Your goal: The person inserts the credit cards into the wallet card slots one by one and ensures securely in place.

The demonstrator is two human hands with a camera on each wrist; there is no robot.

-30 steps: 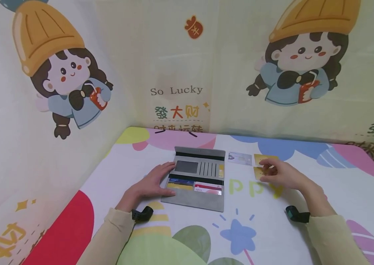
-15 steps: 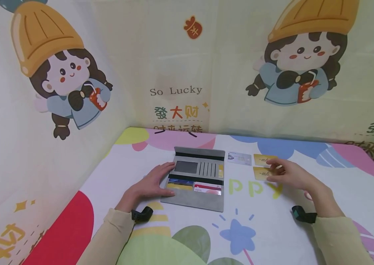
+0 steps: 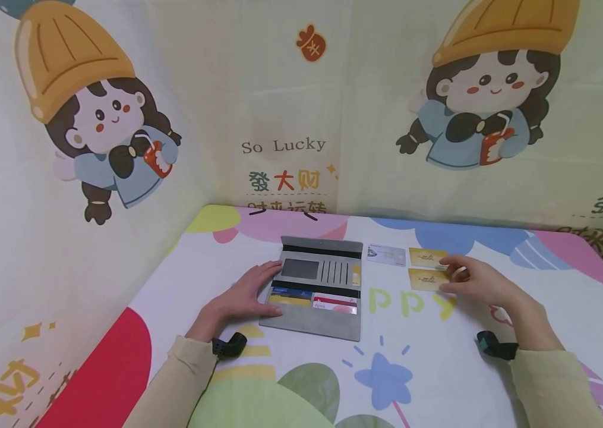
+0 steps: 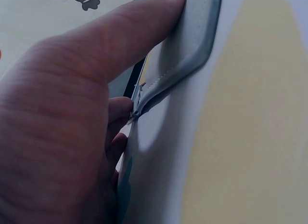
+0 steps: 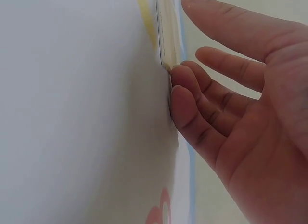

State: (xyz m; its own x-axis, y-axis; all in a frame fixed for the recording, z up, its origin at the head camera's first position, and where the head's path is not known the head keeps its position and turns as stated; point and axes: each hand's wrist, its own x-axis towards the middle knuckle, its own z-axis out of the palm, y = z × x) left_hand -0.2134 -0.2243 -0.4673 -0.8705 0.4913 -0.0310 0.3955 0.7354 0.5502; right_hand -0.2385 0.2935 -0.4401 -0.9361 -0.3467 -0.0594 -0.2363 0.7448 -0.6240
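A grey wallet [image 3: 309,324] lies unfolded on the table. Along its left edge rests my left hand [image 3: 245,293], the thumb pressing its lower flap in the left wrist view. Cards [image 3: 335,304] show in its lower pockets, and a gold card [image 3: 356,275] sits in an upper slot. To the right of the wallet lie a silver card [image 3: 386,255], an upper gold card [image 3: 425,257] and a lower gold card [image 3: 425,279]. My right hand [image 3: 477,284] is at the gold cards' right ends, fingers loosely bent, thumb apart; fingertips touch the table beside a card [image 5: 167,36].
A patterned cloth [image 3: 429,380] with coloured shapes and letters covers the table. Behind it and on the left stand walls [image 3: 285,77] of printed fabric. A black wrist camera [image 3: 495,346] sits on the right wrist, another camera [image 3: 230,346] on the left.
My right hand has drawn back to the right off the gold cards, and both now show more fully. The left hand and wallet stay in place.
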